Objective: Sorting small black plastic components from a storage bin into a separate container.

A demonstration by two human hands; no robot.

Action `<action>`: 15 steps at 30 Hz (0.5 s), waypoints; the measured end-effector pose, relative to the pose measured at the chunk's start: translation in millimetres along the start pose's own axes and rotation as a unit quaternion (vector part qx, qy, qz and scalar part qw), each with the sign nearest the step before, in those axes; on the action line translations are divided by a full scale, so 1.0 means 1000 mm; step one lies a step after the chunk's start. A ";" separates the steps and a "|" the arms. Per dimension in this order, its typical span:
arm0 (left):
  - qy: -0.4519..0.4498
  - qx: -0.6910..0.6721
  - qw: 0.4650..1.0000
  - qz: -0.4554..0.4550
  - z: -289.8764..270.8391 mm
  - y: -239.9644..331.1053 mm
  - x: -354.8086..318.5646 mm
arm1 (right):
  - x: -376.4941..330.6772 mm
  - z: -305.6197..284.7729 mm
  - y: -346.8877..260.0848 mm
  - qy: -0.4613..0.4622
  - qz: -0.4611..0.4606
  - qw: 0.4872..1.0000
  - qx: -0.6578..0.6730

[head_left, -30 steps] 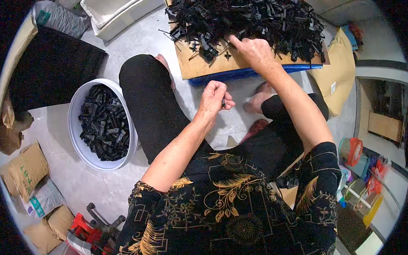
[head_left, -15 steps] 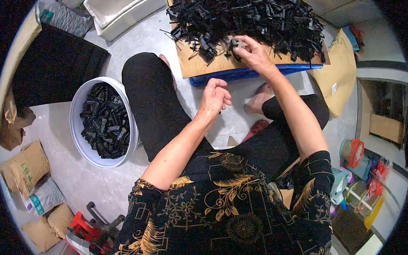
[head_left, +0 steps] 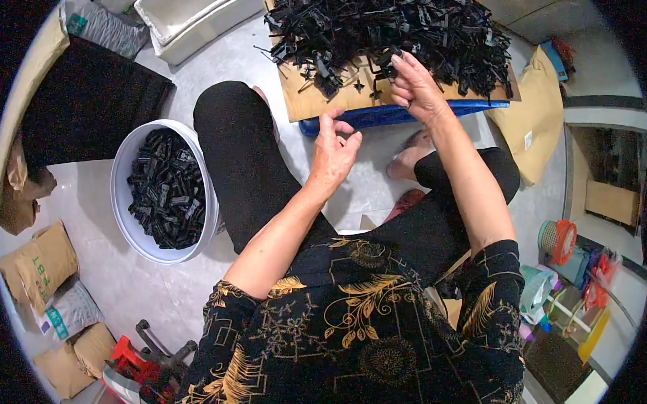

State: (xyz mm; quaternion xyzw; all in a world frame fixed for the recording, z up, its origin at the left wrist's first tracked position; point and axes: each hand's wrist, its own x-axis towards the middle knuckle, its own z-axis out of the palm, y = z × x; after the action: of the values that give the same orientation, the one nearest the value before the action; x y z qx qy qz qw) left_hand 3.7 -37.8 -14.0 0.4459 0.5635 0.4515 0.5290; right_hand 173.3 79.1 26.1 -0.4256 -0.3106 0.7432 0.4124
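Note:
A large heap of black plastic parts [head_left: 443, 35] lies on a wooden board [head_left: 309, 102] in front of me. At the heap's near edge my right hand [head_left: 417, 90] is closed, its fingertips pinched against a black plastic part [head_left: 382, 61]. Where this part ends and the heap begins is hard to see. My left hand [head_left: 333, 154] is held just short of the board's near edge. Its thumb and forefinger are apart, and nothing shows between them. A few small black pieces [head_left: 359, 86] lie on bare wood between the hands.
A white bucket [head_left: 117, 195] full of black plastic parts [head_left: 166, 189] stands beside my left knee. Under the board is a blue container [head_left: 362, 118]. A white foam box [head_left: 201, 34] sits at far left, a tan sack [head_left: 536, 124] at right, and packages [head_left: 43, 263] at lower left.
My right hand has turned and shifted slightly right, and the greyish-black piece seen in it is no longer visible there. Small pieces now show on the board. My left fingers have uncurled.

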 end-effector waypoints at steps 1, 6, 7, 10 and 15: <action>0.001 -0.001 1.000 0.000 0.000 0.000 0.000 | 0.001 -0.001 -0.002 0.009 -0.003 1.000 0.017; 0.001 0.017 1.000 0.015 -0.001 0.002 -0.003 | 0.000 0.006 -0.006 0.039 -0.004 0.986 -0.164; 0.002 0.016 1.000 0.015 -0.002 0.004 -0.003 | 0.000 0.005 -0.008 0.038 -0.004 0.986 -0.165; 0.003 0.024 1.000 0.010 -0.002 0.005 -0.003 | -0.002 0.005 -0.019 0.049 -0.020 0.988 -0.143; 0.001 -0.004 1.000 0.015 0.000 0.002 -0.002 | 0.011 -0.008 -0.014 0.042 -0.032 0.978 -0.203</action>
State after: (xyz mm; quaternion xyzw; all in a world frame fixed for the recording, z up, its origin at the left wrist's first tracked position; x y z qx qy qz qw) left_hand 4.2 -39.3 -11.3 0.4517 0.5549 0.4623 0.5237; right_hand 181.8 96.1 30.1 -0.5215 -0.4508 0.6323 0.3536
